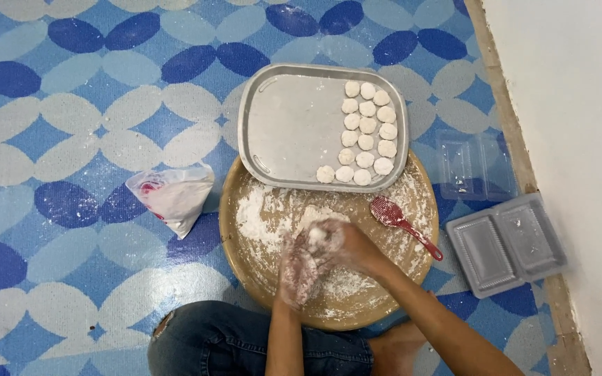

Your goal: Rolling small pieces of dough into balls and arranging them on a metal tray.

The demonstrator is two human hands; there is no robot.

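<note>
Over the floury round board (259,230), both hands (318,254) cup pale white dough (316,235).

left hand (298,271) | right hand (343,244) | blurred, floured; whatever sits between palms hidden | forearms cut off at bottom edge

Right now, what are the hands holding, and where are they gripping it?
A small lump of white dough, pressed between the floured palms of the left hand and right hand, above the round wooden board.
</note>
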